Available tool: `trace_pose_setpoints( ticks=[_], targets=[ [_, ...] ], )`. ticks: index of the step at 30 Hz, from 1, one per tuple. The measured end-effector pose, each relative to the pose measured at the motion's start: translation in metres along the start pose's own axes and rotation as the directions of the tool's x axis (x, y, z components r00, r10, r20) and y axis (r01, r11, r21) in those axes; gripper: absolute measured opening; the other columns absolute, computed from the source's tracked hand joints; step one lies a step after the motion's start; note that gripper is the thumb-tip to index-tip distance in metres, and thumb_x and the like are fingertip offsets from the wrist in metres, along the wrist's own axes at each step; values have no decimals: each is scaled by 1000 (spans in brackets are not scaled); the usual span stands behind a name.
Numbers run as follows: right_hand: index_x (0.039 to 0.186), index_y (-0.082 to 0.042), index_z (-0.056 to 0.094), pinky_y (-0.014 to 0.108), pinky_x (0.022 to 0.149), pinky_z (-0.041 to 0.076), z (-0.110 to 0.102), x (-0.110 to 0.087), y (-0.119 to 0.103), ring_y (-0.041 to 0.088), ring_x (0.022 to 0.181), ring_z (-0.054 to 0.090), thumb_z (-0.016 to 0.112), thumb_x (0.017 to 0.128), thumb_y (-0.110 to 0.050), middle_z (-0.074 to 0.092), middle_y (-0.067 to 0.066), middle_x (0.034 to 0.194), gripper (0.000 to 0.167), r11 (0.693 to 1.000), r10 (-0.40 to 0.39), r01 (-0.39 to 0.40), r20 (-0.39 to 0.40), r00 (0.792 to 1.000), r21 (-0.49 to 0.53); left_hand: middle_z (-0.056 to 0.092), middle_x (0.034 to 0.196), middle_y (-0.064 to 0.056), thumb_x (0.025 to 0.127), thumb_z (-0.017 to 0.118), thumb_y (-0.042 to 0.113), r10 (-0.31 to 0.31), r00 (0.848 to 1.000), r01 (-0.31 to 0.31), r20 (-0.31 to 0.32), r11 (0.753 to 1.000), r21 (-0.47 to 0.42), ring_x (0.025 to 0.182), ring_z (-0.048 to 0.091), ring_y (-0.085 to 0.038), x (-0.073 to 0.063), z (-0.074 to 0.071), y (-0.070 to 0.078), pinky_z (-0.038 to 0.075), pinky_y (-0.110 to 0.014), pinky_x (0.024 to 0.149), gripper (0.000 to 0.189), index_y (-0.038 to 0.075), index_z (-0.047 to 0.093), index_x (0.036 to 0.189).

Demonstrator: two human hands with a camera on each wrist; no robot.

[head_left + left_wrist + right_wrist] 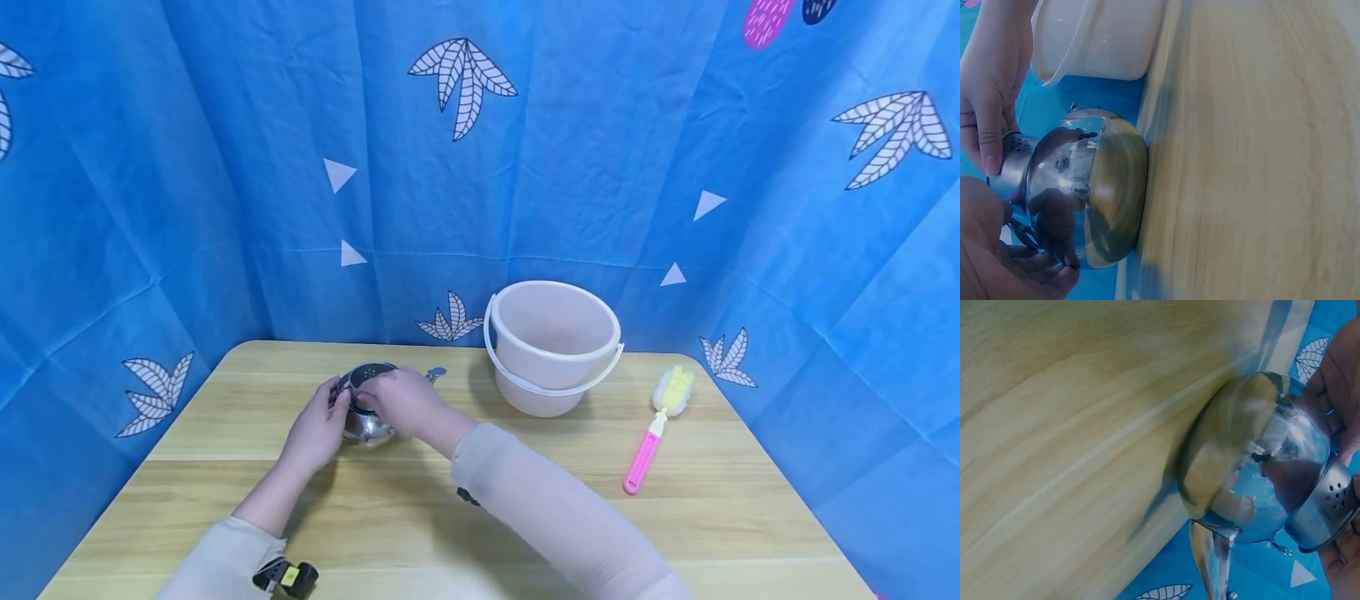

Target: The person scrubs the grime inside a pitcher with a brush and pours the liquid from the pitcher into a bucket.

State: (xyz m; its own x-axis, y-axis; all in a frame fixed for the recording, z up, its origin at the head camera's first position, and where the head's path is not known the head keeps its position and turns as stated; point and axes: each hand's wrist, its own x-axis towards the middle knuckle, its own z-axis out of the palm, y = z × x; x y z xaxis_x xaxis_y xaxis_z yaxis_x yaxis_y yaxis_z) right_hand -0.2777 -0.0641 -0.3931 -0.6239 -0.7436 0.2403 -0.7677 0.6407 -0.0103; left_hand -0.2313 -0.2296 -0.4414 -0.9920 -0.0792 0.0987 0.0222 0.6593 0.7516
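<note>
A shiny round steel teapot stands upright toward the left of the table. In its mouth sits a perforated steel strainer, its holed wall sticking up above the rim. My right hand pinches the strainer's rim, the thumb against its outer wall. At the pot's left side, my left hand holds the teapot, with fingers against its body close to a small metal fitting. A tapered metal part projects from the pot's side in the right wrist view. The strainer's lower part is hidden inside.
A white bucket with its handle hanging in front stands behind and right of the teapot. Farther right lies a brush with a pink handle and a yellow-white sponge head. Blue patterned cloth encloses the wooden table.
</note>
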Motion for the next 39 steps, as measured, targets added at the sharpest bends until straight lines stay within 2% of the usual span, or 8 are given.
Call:
trace_pose_setpoints(
  ticks=[10, 19, 31, 39],
  targets=[
    [112, -22, 76, 27, 95, 52, -10, -4, 0, 9, 102, 70, 55, 104, -33, 75, -9, 107, 25, 1000, 1, 0, -7, 1000, 7, 35, 150, -36, 110, 26, 38, 11, 1000, -10, -6, 1000, 21, 139, 34, -50, 0, 0, -1, 26, -59, 116, 67, -12, 18, 153],
    [110, -23, 77, 28, 88, 54, -16, -9, 0, 10, 95, 71, 57, 104, -32, 76, -9, 102, 24, 999, -45, 44, -34, 998, -20, 34, 151, -36, 110, 27, 37, 4, 1000, -4, -5, 1000, 21, 139, 33, -51, -1, -1, 0, 25, -60, 116, 66, -12, 18, 154],
    [111, -23, 77, 28, 93, 53, -22, -19, 3, 8, 100, 70, 57, 104, -30, 76, -8, 107, 22, 996, -82, 81, -33, 996, -24, 33, 150, -37, 110, 29, 35, 37, 999, -36, -28, 999, 41, 138, 33, -53, -1, 0, 1, 26, -61, 115, 65, -14, 20, 152],
    [109, -22, 76, 28, 95, 53, -25, -27, 4, 7, 102, 70, 57, 104, -30, 75, -7, 108, 21, 995, -95, 95, -13, 995, -18, 33, 151, -36, 110, 30, 34, 20, 1000, -19, -24, 999, 32, 139, 33, -52, -1, 0, -1, 24, -60, 116, 63, -12, 20, 153]
  ],
)
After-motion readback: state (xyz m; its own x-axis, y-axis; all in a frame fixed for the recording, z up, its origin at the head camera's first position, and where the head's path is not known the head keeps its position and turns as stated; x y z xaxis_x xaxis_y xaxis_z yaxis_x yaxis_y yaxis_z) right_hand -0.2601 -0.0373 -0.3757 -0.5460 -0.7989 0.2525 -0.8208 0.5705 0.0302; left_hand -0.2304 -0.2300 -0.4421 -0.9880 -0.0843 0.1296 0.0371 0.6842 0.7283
